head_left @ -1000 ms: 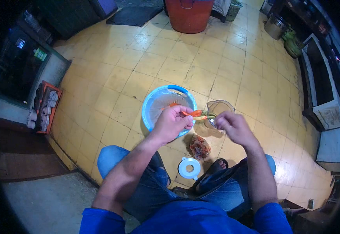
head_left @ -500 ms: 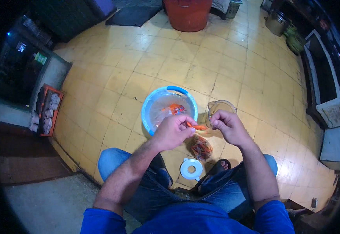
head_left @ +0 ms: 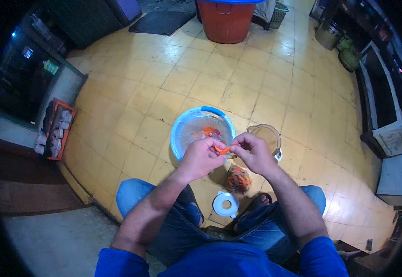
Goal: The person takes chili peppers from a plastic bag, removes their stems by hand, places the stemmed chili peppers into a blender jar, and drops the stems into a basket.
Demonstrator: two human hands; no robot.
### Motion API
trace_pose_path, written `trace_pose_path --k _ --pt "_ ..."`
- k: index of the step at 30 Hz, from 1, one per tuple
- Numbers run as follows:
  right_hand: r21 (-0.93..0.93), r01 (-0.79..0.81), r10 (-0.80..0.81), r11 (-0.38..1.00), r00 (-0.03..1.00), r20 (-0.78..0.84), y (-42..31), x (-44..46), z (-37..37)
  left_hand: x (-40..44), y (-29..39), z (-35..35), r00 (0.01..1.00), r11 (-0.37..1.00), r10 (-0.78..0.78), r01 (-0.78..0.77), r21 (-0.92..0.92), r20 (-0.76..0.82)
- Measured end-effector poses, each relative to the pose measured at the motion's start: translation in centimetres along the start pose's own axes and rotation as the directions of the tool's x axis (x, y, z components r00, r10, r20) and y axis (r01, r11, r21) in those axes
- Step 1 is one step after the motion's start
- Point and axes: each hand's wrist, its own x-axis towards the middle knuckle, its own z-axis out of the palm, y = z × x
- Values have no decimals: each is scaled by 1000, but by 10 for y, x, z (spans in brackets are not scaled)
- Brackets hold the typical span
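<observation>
My left hand (head_left: 198, 159) pinches orange-red chili peppers (head_left: 223, 150) in its fingertips; the fingers partly hide how many. My right hand (head_left: 255, 156) is closed too, thumb and forefinger on the right end of a chili. Behind the left hand stands a light-blue basin (head_left: 174, 134), lined with clear plastic, with red-orange pieces and a coloured wrapper inside. A clear blender jar (head_left: 277, 135) is just beyond my right hand, partly covered by it. Below the hands, a clear bag of chilies (head_left: 239, 179) sits on the floor. Nearer my feet lies a white ring-shaped lid (head_left: 217, 203).
Yellow floor tiles (head_left: 164, 124) spread around me. A large red tub (head_left: 226, 25) stands ahead beside a green basket (head_left: 279, 15). At left is an orange shoe crate (head_left: 65, 134); at right, a white cabinet (head_left: 391, 138) and green gas cylinders (head_left: 349, 59).
My right hand has moved left from beside the jar and now touches the chili. The left hand still holds on. The view has tilted slightly upward.
</observation>
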Motion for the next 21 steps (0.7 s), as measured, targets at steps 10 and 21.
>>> trace_pose_path --k 10,21 --pt "-67 217 -217 974 976 -4 -33 -17 -37 3 -8 15 1000 988 17 -14 -156 19" --pt "-4 -21 19 1000 967 -252 -12 -14 -54 -1 -14 30 999 954 42 -32 -298 28"
